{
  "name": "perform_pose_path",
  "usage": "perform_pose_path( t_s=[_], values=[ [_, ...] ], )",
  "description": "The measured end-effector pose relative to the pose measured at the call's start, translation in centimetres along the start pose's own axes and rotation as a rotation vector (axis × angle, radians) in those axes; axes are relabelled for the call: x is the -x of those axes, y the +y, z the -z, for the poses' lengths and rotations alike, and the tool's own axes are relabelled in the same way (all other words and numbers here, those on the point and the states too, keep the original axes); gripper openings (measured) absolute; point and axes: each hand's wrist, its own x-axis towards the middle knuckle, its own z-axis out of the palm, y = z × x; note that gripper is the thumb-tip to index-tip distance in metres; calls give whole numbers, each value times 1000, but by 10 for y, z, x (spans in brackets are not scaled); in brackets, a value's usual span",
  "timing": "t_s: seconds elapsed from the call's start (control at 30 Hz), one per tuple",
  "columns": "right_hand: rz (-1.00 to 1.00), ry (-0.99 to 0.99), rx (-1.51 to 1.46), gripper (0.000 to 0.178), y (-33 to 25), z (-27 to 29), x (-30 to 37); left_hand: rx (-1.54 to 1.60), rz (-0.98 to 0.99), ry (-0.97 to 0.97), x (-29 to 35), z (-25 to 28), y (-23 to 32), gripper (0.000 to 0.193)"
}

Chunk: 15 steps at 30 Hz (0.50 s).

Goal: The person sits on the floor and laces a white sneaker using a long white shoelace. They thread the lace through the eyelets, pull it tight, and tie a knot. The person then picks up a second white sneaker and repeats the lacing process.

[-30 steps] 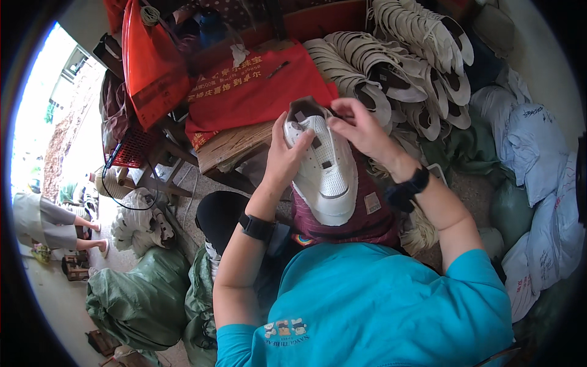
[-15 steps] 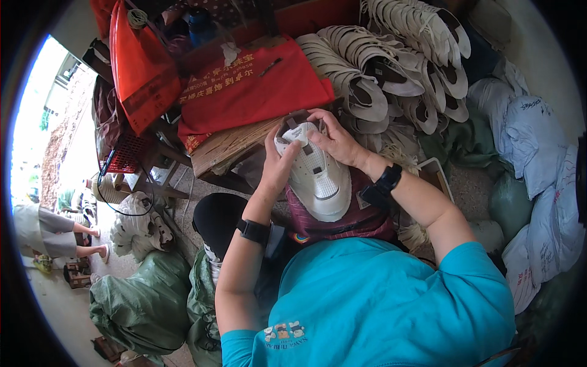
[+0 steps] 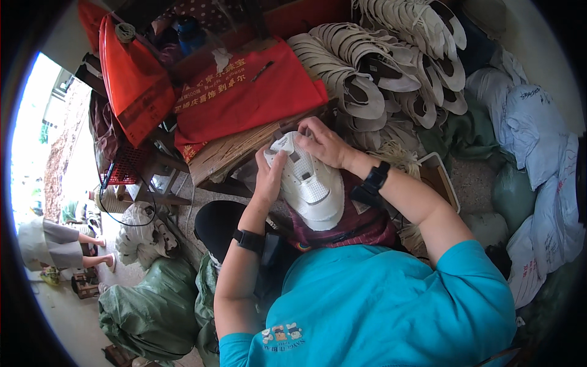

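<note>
Over my lap lies a white mesh shoe upper (image 3: 315, 192) with grey trim, its rounded toe toward me and its collar end away. My left hand (image 3: 268, 177) is closed on the collar end from the left, thumb on top near the tongue. From the right, my right hand (image 3: 324, 145) grips the same end with bent fingers and the thumb pressing near the tongue. The fingertips under the edge are hidden. Beneath the upper is a dark red striped cloth (image 3: 367, 223) on my lap.
A wooden table (image 3: 229, 147) with a red cloth (image 3: 257, 92) and a pen (image 3: 262, 71) stands ahead. Rows of beige shoe uppers (image 3: 367, 85) are stacked at far right. White sacks (image 3: 532, 128) line the right, green sacks (image 3: 150, 306) the left. Another person's legs (image 3: 92, 251) show at left.
The shoe upper and both hands have shifted slightly left and toward me. My right fingers have drawn back and curled more over the collar end. The other person at far left has moved slightly.
</note>
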Motion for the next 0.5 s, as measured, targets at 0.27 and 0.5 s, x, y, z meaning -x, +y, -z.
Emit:
perform_pose_path(
  t_s=[0.27,0.5],
  values=[
    [-286,-226,-383,44,31,75,10,31,102,35,0,21,-29,77],
    [-857,-228,232,32,173,191,146,42,82,44,-2,17,-44,76]
  ],
)
